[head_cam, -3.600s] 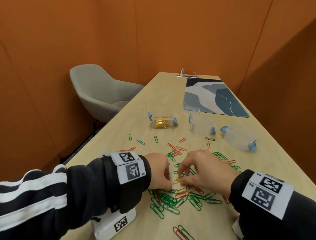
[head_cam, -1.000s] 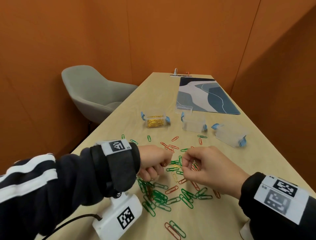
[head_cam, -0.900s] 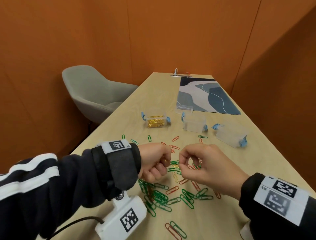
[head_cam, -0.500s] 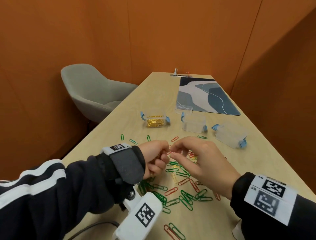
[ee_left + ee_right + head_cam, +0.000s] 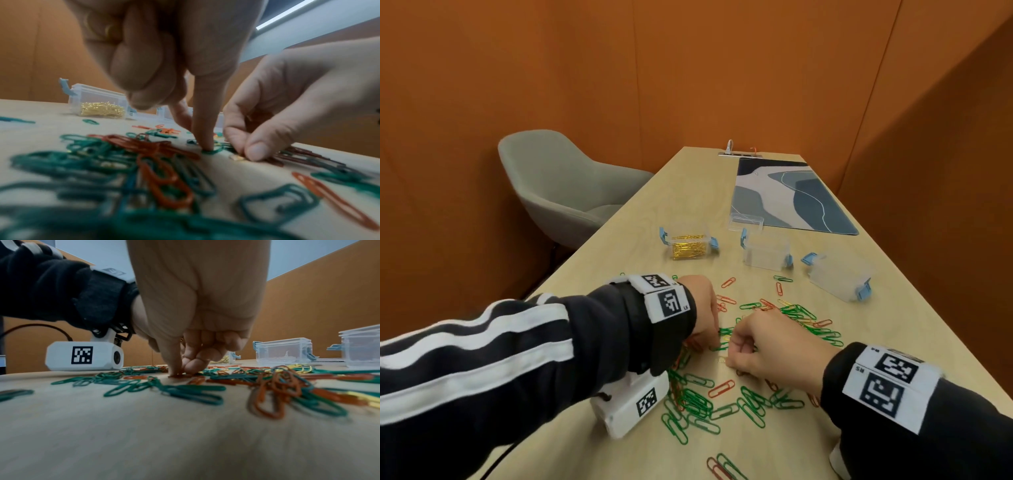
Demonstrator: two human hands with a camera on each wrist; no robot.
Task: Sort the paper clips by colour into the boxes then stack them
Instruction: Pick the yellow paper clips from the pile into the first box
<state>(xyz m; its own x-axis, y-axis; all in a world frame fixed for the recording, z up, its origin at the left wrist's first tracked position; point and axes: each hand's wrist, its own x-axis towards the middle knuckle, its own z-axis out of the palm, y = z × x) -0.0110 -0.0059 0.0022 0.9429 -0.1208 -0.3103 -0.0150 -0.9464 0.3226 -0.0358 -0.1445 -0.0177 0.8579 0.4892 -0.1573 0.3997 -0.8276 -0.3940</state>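
Paper clips [image 5: 709, 401], green and red with a few gold, lie scattered on the table [image 5: 914, 342] under and around both hands. Left hand [image 5: 703, 310]: forefinger straight down, tip pressing a green clip [image 5: 211, 151]; other fingers curled, gold clips [image 5: 98, 30] tucked in the palm. Right hand [image 5: 770, 346], just beside it: thumb and forefinger pinching a gold clip [image 5: 236, 157] against the tabletop. Beyond the left hand, a clear box [image 5: 690, 245] holding gold clips. Beyond the right hand, two clear boxes, one nearer [image 5: 767, 253], one further right [image 5: 839, 277].
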